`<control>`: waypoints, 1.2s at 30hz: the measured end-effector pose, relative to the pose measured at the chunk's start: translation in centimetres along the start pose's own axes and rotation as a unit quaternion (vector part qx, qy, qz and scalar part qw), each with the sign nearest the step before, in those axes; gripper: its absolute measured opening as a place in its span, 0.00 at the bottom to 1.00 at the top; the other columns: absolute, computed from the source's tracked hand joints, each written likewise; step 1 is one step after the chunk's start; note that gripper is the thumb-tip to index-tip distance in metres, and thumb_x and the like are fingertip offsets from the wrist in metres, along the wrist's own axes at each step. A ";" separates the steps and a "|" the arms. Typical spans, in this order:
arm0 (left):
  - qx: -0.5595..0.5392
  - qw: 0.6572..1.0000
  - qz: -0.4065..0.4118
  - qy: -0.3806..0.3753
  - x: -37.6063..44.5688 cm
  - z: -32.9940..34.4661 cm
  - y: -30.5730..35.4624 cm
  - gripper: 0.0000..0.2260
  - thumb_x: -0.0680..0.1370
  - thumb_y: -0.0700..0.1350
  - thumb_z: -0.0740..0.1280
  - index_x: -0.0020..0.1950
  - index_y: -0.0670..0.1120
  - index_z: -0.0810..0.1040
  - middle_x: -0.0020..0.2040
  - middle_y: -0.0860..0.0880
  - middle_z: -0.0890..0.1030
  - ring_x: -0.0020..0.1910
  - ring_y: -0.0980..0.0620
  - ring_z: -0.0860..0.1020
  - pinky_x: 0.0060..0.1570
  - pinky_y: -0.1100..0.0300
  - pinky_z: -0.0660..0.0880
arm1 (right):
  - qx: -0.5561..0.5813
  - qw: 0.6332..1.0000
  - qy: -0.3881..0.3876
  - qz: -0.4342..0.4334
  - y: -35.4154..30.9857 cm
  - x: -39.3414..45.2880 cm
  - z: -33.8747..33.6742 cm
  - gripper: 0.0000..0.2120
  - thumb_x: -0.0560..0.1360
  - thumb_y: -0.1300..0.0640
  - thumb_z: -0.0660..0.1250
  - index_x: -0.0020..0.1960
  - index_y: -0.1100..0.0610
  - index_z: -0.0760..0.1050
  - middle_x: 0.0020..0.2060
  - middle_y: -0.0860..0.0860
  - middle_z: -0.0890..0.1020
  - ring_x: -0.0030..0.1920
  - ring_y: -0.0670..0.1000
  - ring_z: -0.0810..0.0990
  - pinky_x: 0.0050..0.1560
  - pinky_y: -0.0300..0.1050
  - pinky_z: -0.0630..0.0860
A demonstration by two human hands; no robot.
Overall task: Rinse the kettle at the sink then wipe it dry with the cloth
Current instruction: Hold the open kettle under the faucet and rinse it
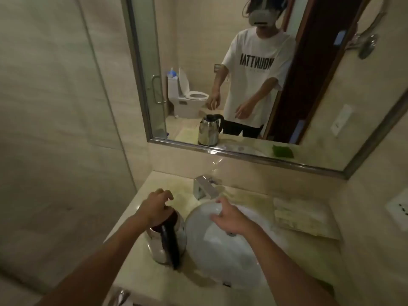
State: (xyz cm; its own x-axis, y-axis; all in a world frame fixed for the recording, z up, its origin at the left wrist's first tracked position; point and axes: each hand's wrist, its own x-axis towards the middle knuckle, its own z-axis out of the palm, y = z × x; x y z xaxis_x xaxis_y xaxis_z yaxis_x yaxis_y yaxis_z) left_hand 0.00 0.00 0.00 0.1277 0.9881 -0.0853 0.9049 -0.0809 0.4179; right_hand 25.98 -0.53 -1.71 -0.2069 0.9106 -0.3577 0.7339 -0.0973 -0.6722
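Setting: dim bathroom, seen from above and behind the hands.
Table [152, 188]: pale stone top along the wall, sink set into it.
Kettle [166, 246]: steel body, dark handle and lid, upright on the table just left of the sink.
Left hand [155, 209]: over the kettle lid, fingers curled down loosely; touching the lid or just above it, cannot tell; no closed grasp visible.
Right hand [229, 218]: over the sink basin, fingers spread apart, holding nothing.
Sink [198, 217]: round white basin, right of the kettle, below the faucet.
Faucet [204, 187]: square chrome spout at the back rim of the sink, just beyond the right hand.
Cloth [298, 217]: pale, folded, flat on the table right of the sink, well apart from both hands.
Mirror [254, 160]: metal-framed, on the wall above the table; reflects the kettle, a person in a white T-shirt with both arms reaching down, a toilet with raised lid, a glass door and something green on the table's right side.
Wall socket [399, 209]: white plate at the far right edge.
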 end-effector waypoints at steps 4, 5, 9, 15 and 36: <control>0.052 0.995 -0.009 -0.080 1.3 -0.1 -3.9 0.26 0.74 0.51 0.67 0.70 0.49 0.67 0.67 0.46 0.68 0.66 0.42 0.67 0.65 0.47 0.69 | -0.029 0.999 -0.035 0.013 -3.6 2.1 3.0 0.45 0.66 0.30 0.63 0.76 0.42 0.49 0.50 0.53 0.76 0.51 0.53 0.77 0.60 0.54 0.76; 0.050 0.994 -0.009 -0.100 1.9 0.1 -4.7 0.27 0.73 0.52 0.67 0.70 0.48 0.66 0.67 0.46 0.68 0.66 0.42 0.67 0.66 0.47 0.68 | -0.039 0.998 -0.047 0.015 -4.3 2.5 3.9 0.46 0.66 0.29 0.64 0.76 0.42 0.48 0.50 0.53 0.75 0.51 0.53 0.76 0.61 0.55 0.75; 0.031 0.987 0.030 -0.157 2.7 0.8 -6.6 0.26 0.70 0.57 0.70 0.65 0.51 0.73 0.59 0.47 0.74 0.61 0.45 0.71 0.62 0.51 0.70 | -0.079 0.994 -0.075 0.028 -6.0 4.0 7.5 0.52 0.64 0.26 0.66 0.78 0.45 0.46 0.69 0.59 0.74 0.67 0.60 0.74 0.65 0.56 0.72; -0.004 0.988 0.055 -0.143 2.7 1.8 -7.7 0.23 0.64 0.57 0.74 0.55 0.52 0.73 0.58 0.50 0.70 0.57 0.48 0.69 0.57 0.53 0.73 | -0.143 0.985 -0.082 0.043 -7.1 3.9 11.2 0.49 0.57 0.24 0.68 0.69 0.49 0.59 0.59 0.51 0.79 0.57 0.55 0.80 0.57 0.55 0.77; -0.063 0.978 0.197 -0.006 0.5 1.4 -6.3 0.24 0.65 0.45 0.76 0.52 0.53 0.65 0.61 0.52 0.60 0.57 0.46 0.70 0.49 0.55 0.81 | 0.122 0.985 -0.024 0.117 -5.3 2.0 13.9 0.10 0.70 0.53 0.71 0.48 0.57 0.80 0.34 0.51 0.84 0.33 0.49 0.83 0.42 0.47 0.83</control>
State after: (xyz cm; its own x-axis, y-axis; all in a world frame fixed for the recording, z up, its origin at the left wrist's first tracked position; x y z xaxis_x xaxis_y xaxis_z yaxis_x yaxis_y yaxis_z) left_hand -5.05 0.81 -3.89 0.4627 0.8815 0.0943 0.7271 -0.4382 0.5285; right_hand 12.74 -3.81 -7.86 -0.0856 0.8322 -0.5478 0.5896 -0.4009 -0.7012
